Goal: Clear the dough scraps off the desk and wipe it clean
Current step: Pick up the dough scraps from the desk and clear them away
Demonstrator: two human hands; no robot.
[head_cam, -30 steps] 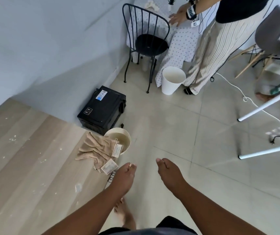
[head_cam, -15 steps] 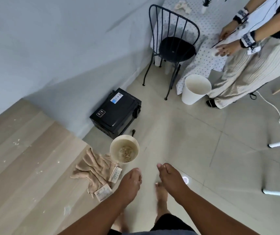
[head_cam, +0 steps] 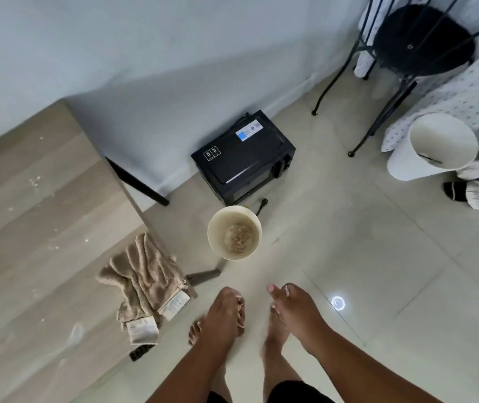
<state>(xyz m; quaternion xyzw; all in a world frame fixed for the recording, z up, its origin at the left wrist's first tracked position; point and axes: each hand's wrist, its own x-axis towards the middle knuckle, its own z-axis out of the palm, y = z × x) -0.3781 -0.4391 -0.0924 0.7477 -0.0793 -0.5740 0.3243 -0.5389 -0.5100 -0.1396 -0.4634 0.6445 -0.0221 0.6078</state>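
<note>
A home room is showing: tiled floor (head_cam: 377,257), wire chair (head_cam: 406,48), microwave (head_cam: 241,158) sitting by the wall, wooden surface (head_cam: 29,228).

head cam | looks steeply down, forward | hands (head_cam: 261,312) near, low centre | desk (head_cam: 29,228) left | single view

Left hand (head_cam: 225,312) and right hand (head_cam: 294,308) extended forward side by side, palms down, fingers loosely curled, holding nothing.
</note>
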